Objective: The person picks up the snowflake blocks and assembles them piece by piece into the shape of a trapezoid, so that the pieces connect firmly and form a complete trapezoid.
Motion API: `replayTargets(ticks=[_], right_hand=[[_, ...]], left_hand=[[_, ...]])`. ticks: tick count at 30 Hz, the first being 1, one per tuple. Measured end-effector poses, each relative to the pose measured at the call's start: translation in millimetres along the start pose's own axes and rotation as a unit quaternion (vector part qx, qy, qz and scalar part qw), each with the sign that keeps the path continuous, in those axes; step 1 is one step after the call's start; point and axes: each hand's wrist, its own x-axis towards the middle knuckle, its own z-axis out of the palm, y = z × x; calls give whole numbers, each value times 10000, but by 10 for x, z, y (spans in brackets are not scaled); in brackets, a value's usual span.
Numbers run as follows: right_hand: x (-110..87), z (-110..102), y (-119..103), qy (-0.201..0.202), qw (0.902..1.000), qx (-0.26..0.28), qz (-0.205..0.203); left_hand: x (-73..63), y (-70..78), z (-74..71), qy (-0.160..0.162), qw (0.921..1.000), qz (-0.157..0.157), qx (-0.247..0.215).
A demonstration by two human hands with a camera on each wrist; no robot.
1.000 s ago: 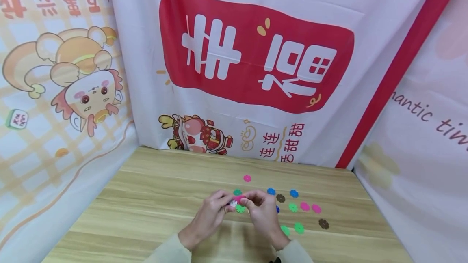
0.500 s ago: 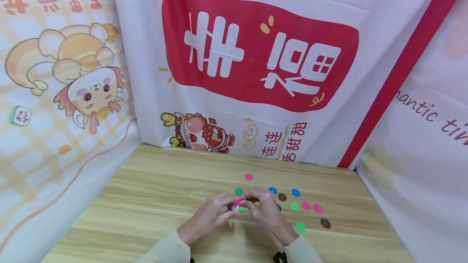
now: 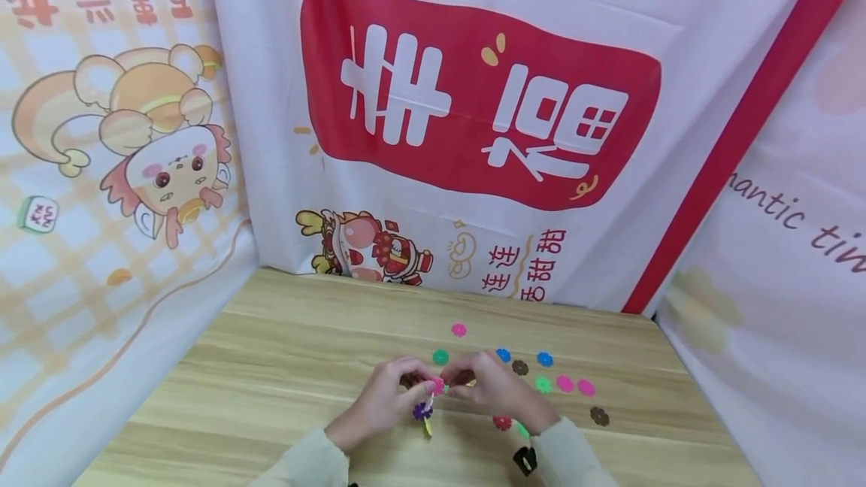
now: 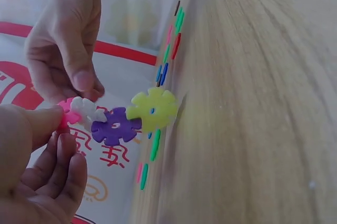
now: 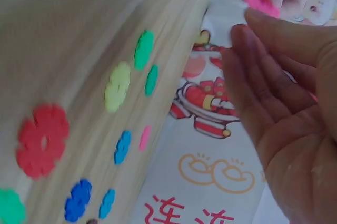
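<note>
My left hand (image 3: 386, 400) pinches a pink interlocking flower disc (image 3: 437, 385) between thumb and fingertips. Joined to it in a chain, a white disc (image 4: 88, 113), a purple disc (image 4: 117, 126) and a yellow disc (image 4: 156, 109) hang over the table, as the left wrist view shows. My right hand (image 3: 497, 389) is close on the right of the pink disc. In the right wrist view its thumb tip overlaps the pink disc's edge, while the bent fingers stand apart from the thumb with nothing between them.
Loose discs lie on the wooden table (image 3: 271, 367), mostly to the right: a red disc (image 3: 502, 422), brown discs (image 3: 599, 416), blue discs (image 3: 545, 359) and several green and pink ones. Printed cloth (image 3: 473, 246) walls in the back and sides.
The chain now hangs lower, its purple and yellow discs showing below my left hand. My right fingers have eased off the pink disc, and the red disc has come into sight under the right wrist.
</note>
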Motion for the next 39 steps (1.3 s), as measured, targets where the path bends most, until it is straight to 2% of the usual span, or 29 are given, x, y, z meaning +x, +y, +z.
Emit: replayTargets(ticks=[4, 6, 12, 15, 18, 25, 30, 39], right_hand=[[113, 7, 117, -226, 9967, -618, 471], [160, 50, 191, -316, 9939, -897, 560], [233, 194, 353, -421, 9860, -1544, 461], [249, 233, 393, -432, 9845, -1648, 427], [259, 241, 409, -455, 9870, -1448, 529], [242, 182, 457, -452, 9948, -495, 766], [183, 86, 431, -281, 9972, 49, 692], [73, -35, 326, 196, 9975, 491, 458]], left_hand=[[-29, -31, -32, -56, 9994, -335, -96], [-42, -47, -38, -97, 9987, -472, -139], [-65, -82, -15, -231, 9966, -740, -279], [-66, -89, -10, -220, 9962, -786, -305], [-67, -91, -12, -204, 9958, -836, -323], [-70, -113, -6, -256, 9948, -908, -392], [-59, -129, -10, -253, 9934, -966, -568], [-39, -130, -21, -240, 9918, -1018, -738]])
